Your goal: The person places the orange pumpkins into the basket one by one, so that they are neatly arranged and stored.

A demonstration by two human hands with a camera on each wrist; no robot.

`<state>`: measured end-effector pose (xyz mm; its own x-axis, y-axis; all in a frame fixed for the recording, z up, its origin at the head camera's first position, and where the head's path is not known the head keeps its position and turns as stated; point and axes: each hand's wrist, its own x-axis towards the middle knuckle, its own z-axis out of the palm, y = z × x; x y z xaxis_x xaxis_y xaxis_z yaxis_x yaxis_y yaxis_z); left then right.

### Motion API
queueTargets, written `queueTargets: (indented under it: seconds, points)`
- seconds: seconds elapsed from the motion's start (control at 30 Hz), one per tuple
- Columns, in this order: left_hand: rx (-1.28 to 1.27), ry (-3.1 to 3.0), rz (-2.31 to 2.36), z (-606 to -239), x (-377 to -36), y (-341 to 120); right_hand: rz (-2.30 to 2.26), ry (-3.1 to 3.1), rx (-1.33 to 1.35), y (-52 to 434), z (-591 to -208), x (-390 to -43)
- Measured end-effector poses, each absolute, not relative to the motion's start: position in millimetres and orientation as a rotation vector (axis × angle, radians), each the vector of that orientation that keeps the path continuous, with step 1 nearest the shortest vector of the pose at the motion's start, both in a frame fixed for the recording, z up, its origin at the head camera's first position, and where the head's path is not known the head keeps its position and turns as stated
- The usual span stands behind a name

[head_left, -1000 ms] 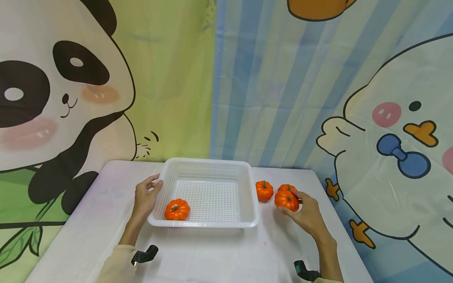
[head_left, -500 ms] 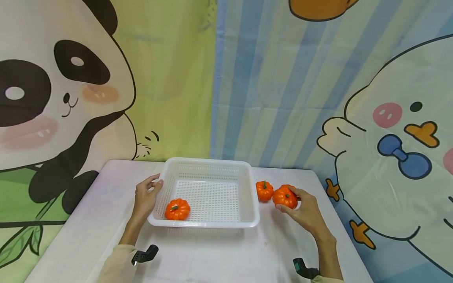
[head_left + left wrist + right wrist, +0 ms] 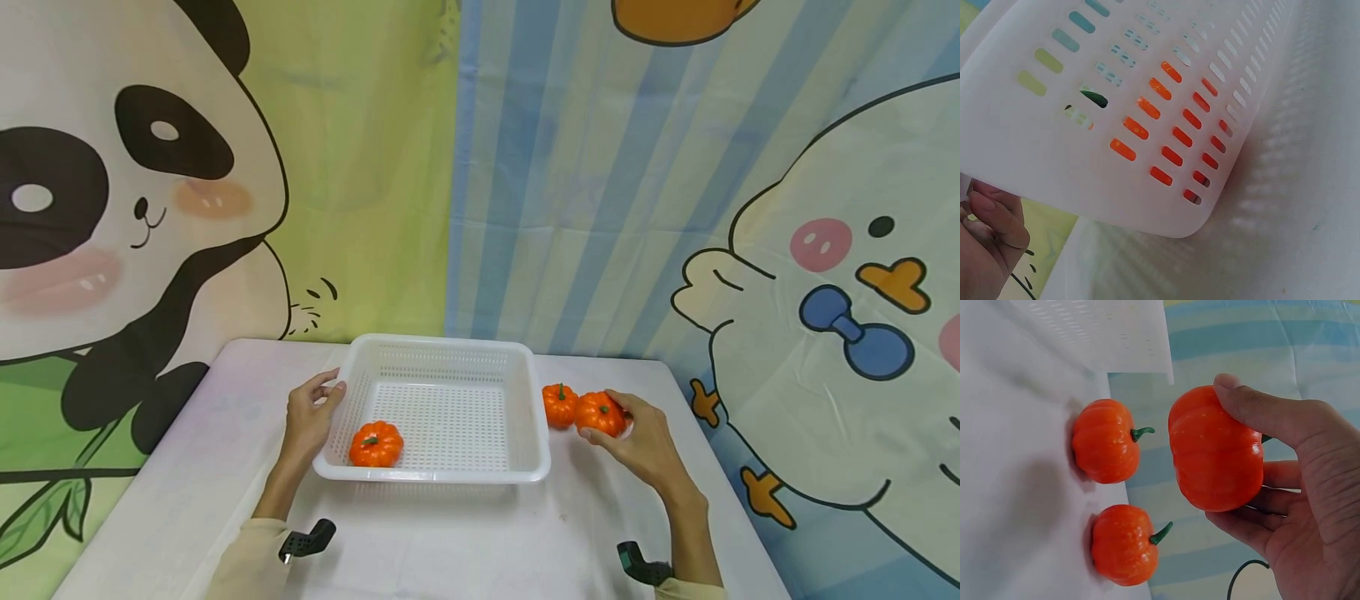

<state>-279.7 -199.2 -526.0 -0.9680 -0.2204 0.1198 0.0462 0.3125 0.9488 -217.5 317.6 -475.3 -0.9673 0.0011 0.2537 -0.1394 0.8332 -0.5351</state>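
Note:
My right hand (image 3: 637,437) grips a small orange pumpkin (image 3: 600,415) between thumb and fingers. The right wrist view shows this pumpkin (image 3: 1216,450) raised off the table. Two more pumpkins with green stems, one nearer the basket (image 3: 1105,442) and one farther off (image 3: 1124,545), stand on the table there. In the head view the held pumpkin covers the farther one. My left hand (image 3: 309,417) holds the left rim of a white perforated plastic basket (image 3: 431,477). Inside the basket's near left corner lies another pumpkin (image 3: 376,445), visible as orange through the slots in the left wrist view.
A white-covered table (image 3: 465,542) carries everything. Behind it hangs a curtain (image 3: 570,208) printed with cartoon animals. A black wrist camera mount (image 3: 307,540) sticks out from the left sleeve, and another mount (image 3: 643,565) from the right.
My right hand has moved slightly left with the pumpkin, which now covers the one behind it. The left hand and the basket stay in place.

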Motion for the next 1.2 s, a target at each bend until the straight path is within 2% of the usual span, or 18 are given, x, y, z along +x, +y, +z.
queueTargets:
  seconds: [0.6,1.2]
  points:
    - [0.163,-2.371,-1.713,-526,-278,-200,0.867,-2.728,0.272,309,-461,-229]
    - [0.143,-2.355,-1.717,-526,-278,-199,0.917,-2.722,0.301,290,-450,-238]
